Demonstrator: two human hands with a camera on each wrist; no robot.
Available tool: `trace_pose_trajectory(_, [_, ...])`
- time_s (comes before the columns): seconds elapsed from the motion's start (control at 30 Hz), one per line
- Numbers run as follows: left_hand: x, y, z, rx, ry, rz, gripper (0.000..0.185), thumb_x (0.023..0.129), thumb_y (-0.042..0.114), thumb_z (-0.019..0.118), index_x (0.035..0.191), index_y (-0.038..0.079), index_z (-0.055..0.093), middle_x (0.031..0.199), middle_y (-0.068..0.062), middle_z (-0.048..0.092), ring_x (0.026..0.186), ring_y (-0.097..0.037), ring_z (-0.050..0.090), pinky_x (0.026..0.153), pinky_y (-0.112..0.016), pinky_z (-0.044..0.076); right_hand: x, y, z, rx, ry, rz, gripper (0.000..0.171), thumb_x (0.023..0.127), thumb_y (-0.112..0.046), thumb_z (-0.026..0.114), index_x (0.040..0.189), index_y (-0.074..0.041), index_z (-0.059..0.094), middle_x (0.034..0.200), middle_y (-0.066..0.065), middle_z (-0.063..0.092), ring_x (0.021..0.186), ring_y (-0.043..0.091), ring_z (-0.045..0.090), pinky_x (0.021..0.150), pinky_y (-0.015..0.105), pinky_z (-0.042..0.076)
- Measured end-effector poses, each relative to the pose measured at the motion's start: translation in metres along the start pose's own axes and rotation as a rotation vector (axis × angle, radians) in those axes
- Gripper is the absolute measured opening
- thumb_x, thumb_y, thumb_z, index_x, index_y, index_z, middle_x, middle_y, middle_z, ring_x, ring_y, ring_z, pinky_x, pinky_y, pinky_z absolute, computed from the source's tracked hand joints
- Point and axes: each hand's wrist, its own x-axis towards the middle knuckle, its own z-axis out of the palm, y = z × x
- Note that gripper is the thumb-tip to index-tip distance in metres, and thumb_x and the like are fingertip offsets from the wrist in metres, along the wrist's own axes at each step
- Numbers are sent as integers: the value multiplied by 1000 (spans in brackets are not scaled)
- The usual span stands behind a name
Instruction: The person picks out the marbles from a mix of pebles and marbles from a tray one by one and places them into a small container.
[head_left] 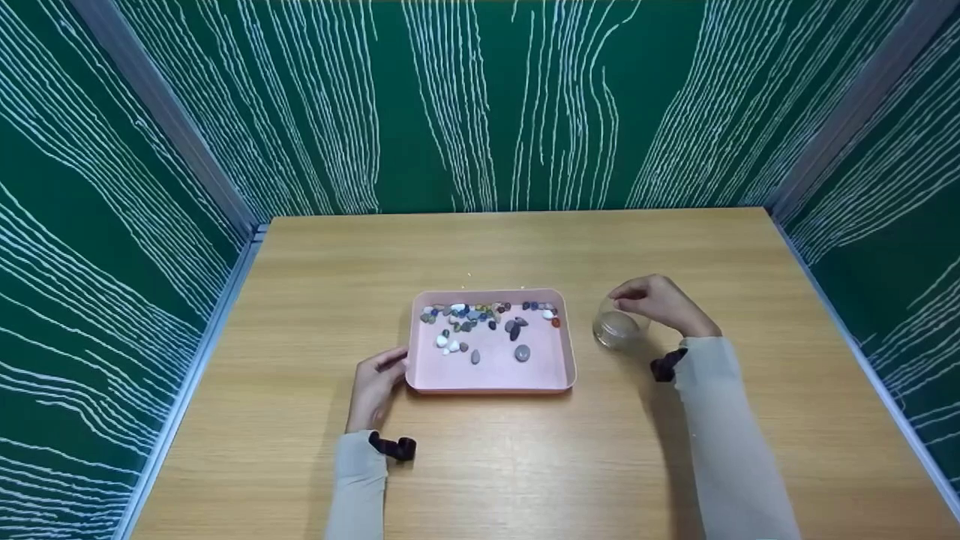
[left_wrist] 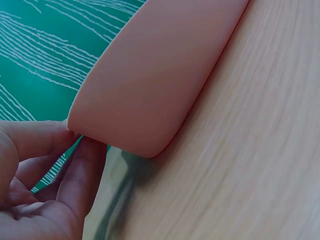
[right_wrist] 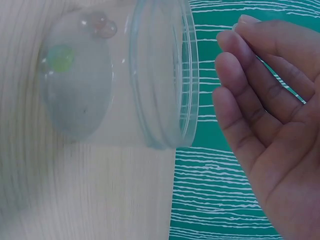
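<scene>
Pinching one pink tray [head_left: 491, 384]: left hand [head_left: 375, 386] | right hand [head_left: 660, 304] relaxed above one jar [head_left: 616, 330] | three pebbles [right_wrist: 102, 27] inside

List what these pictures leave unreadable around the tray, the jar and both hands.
- Head view: the pebbles in the pink tray are too small to count.
- Head view: the right hand hides the jar rim; any pinched item is unreadable.
- Right wrist view: the jar's contents are blurred.
- Left wrist view: the frame edge cuts off the left hand; the tray's inside is hidden.
</scene>
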Motion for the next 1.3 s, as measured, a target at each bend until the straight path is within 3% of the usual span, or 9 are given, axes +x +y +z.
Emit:
trace_pose_trajectory(0.47, [0,0,-1,-4,-6,5,36,84,-12,60,120,-11,60,127,-27,59,99,-16,63,80,-20,55,12,-18,9,24,-24,38,23,94,-16,61,115,-10,69,116,14,68,103,26,63,97,46,51])
trace_pose_trajectory(0.7, [-1,0,-3,37,-30,25,35,86,-10,59,121,-15,58,127,-30,57,97,-15,62,79,-19,54,20,-29,19,29,-19,-14,21,92,-16,63,111,-8,71,112,13,69,99,26,64,91,44,54])
trace_pose_trajectory(0.97, [-1,0,-1,6,-27,14,35,86,-11,59,121,-14,58,127,-30,58,98,-16,62,80,-20,54,31,-39,32,33,-60,-8,23,92,-14,62,113,-7,69,115,12,68,107,28,63,97,47,50])
trace_pose_trajectory(1.3, [1,-1,-2,-5,-26,9,35,85,-11,60,120,-14,58,126,-29,58,96,-15,63,80,-21,55,41,-65,46,31,-68,-10,21,91,-9,62,109,-13,72,118,15,67,107,27,63,100,46,49])
